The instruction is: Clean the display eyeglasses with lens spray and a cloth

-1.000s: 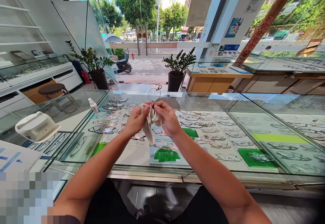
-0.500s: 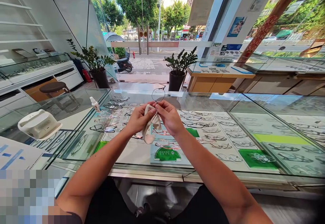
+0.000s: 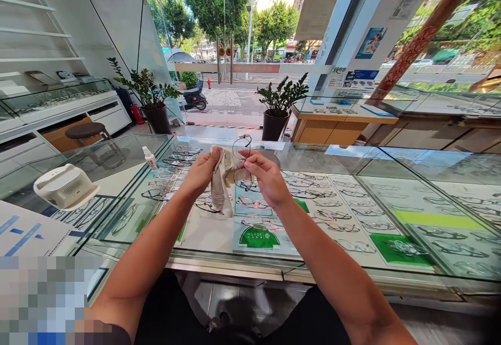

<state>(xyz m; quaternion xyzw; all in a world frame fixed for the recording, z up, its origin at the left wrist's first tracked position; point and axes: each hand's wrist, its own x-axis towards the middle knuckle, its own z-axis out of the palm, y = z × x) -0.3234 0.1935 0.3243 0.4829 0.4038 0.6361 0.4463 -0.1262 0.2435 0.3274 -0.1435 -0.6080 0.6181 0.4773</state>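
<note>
Between my two hands, above the glass counter, is a pair of round, thin-rimmed eyeglasses (image 3: 241,146) turned on end, one lens above the other. My right hand (image 3: 270,179) pinches them near the middle of the frame. My left hand (image 3: 200,173) is closed on a pale beige cleaning cloth (image 3: 221,180), with the thumb on top. A loose end of the cloth hangs down, and its right part reaches the eyeglasses beside my right fingertips. The lower lens is partly covered by the cloth and fingers.
Several rows of eyeglass frames (image 3: 309,191) are laid out in the glass display counter (image 3: 250,259). On the left are a white spray bottle (image 3: 149,158), a white device (image 3: 66,186) and a printed sheet (image 3: 27,230). Beyond the counter stand a stool (image 3: 86,131) and two potted plants (image 3: 274,123).
My left hand has moved left, away from my right hand, and the cloth is spread wider between them. The eyeglasses have turned, so part of the lower lens shows below my right fingers.
</note>
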